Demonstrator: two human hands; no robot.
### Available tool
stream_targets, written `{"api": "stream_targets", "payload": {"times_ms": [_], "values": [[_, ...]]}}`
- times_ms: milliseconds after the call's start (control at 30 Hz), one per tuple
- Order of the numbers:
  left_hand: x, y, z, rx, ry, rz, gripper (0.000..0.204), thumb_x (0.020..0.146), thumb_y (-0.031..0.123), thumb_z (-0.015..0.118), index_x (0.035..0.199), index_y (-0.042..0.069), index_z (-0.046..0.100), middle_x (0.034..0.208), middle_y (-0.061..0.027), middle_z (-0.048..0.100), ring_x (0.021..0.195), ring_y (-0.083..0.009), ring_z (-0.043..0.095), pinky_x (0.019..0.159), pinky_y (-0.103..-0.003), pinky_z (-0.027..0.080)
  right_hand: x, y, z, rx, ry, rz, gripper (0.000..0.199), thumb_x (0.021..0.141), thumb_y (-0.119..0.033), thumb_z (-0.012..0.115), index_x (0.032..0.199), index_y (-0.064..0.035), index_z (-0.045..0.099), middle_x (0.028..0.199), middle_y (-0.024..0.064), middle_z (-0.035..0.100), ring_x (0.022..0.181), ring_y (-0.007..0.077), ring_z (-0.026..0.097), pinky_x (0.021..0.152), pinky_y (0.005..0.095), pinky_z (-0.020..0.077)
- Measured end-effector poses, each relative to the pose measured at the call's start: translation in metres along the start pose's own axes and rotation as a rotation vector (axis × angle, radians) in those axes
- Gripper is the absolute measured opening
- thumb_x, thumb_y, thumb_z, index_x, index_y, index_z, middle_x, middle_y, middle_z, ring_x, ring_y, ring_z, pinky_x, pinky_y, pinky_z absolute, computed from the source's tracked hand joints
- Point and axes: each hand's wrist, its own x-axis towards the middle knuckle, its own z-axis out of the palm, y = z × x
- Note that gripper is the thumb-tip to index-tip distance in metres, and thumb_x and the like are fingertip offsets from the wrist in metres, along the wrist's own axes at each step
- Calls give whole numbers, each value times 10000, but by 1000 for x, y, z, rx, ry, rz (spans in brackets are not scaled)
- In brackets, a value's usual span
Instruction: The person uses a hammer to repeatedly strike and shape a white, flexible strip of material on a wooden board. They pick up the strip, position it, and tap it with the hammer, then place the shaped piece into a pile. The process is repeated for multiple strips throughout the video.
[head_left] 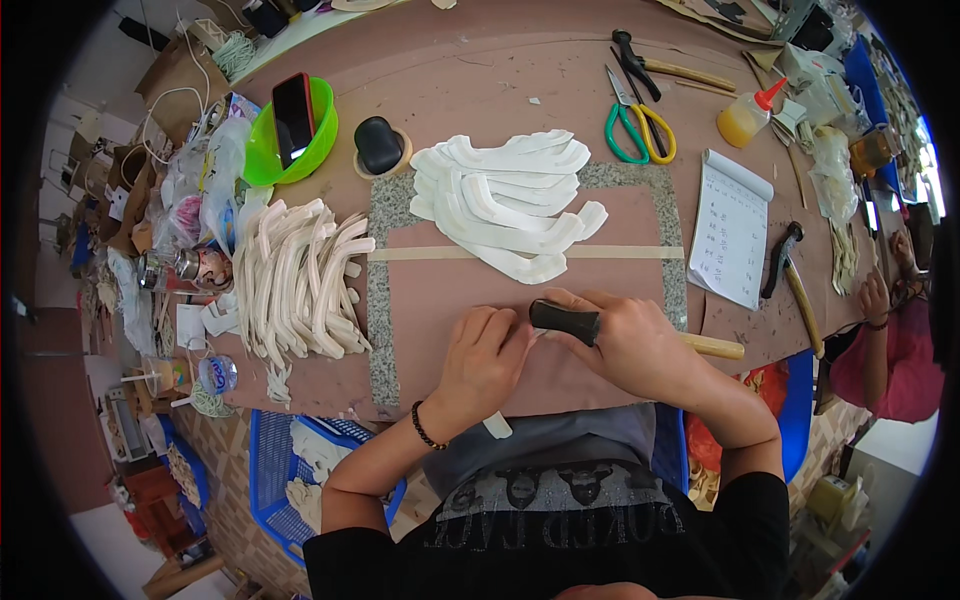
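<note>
Your right hand (640, 345), just right of the frame's centre, has its fingers wrapped shut around a tool with a dark head (565, 320) and a pale wooden handle (715, 347). The tool's long axis runs nearly level across the frame, head pointing left, handle end poking out to the right past your palm. Your left hand (482, 362) sits just left of that head, fingers curled and pressing down on the brown sheet (450, 290) of the worktop; the dark head lies right at its fingertips, so the left hand is the nearer one to the working end. Whether a small white piece is pinned under those fingers you cannot tell, since they hide it.

Above your hands a pale strip (620, 252) crosses the sheet, and above it lies a pile of white curved pieces (505, 195). A second heap of cream curved pieces (300, 280) lies to the left of the frame.
</note>
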Motion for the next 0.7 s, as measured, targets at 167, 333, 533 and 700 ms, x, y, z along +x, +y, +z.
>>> {"api": "stream_targets", "payload": {"times_ms": [167, 333, 533, 700], "values": [[-12, 2, 7, -142, 22, -118, 237, 806, 43, 754, 1036, -4, 721, 982, -91, 612, 953, -265, 595, 853, -399, 462, 1, 1, -1, 8, 10, 18, 471, 920, -195, 659, 1360, -38, 599, 901, 174, 706, 727, 367, 703, 631, 450, 568], [-9, 12, 7, 30, -35, -58, 216, 824, 38, 740, 1036, -1, 726, 950, -75, 597, 928, -249, 590, 838, -398, 446, 1, -1, -2, 30, 20, -7, 474, 920, -204, 661, 1359, -36, 596, 899, 171, 705, 727, 367, 703, 630, 450, 568], [-19, 9, -1, -59, -39, -128, 203, 844, 33, 711, 1045, 17, 729, 950, -70, 598, 920, -245, 590, 876, -402, 414, 8, -3, 0, 33, -23, 25, 487, 908, -207, 685, 1366, -59, 610, 949, 171, 711, 757, 375, 703, 653, 453, 571], [-11, 15, -8, -5, -59, -159, 166, 837, 39, 749, 996, 24, 704, 956, -86, 621, 884, -269, 606, 834, -405, 414, 2, -1, 5, 139, 111, 8, 425, 925, -265, 703, 1307, -82, 665, 1094, 158, 727, 808, 385, 709, 698, 447, 584]]}}
